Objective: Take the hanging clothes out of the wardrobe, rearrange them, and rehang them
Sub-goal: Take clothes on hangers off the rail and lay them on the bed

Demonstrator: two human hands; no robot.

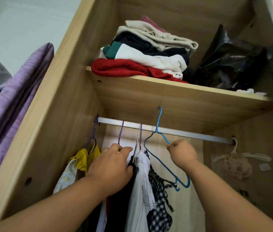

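A silver rail (pixel 190 133) crosses the wooden wardrobe under a shelf. From it hang a yellow garment (pixel 84 158) on a purple hanger at the far left, a dark garment, a white shirt (pixel 142 181) and a black-and-white checked piece (pixel 159 195). My left hand (pixel 112 166) grips the dark garment and its hanger just below the rail. My right hand (pixel 182 154) pinches the shoulder of an empty blue wire hanger (pixel 157 124), whose hook rises above the rail.
The shelf (pixel 174 91) above carries a stack of folded clothes (pixel 149 52) and a black plastic bag (pixel 229 64). A white hanger with a beige item (pixel 232 161) hangs at the right end. Purple bedding (pixel 15 91) lies outside on the left.
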